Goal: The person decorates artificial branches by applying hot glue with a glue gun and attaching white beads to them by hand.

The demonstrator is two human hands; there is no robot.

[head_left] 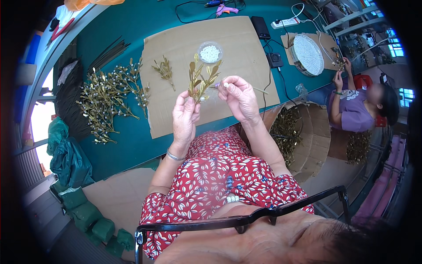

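My left hand (184, 115) is closed round the stem end of an artificial sprig (203, 81) with gold-green leaves, held upright over the cardboard sheet (176, 119). To its right, my right hand (241, 97) pinches what looks like a small white bead (226, 84) between thumb and fingertips, apart from the leaves. Just beyond both hands stands a clear round bowl (210, 52) of white beads. Another bare gold sprig (164, 71) lies on the cardboard to the left. Partly hidden behind my right hand are a small purple object (215, 85) and a thin pale stick (260, 90).
Several bead-tipped sprigs (107, 97) lie left on the green table (127, 149), near dark stems (110, 55). A pink glue gun (226, 9) and cables lie at the back. Right are a tray of white beads (307, 55), a leaf-filled carton (314, 141) and a seated co-worker (356, 105).
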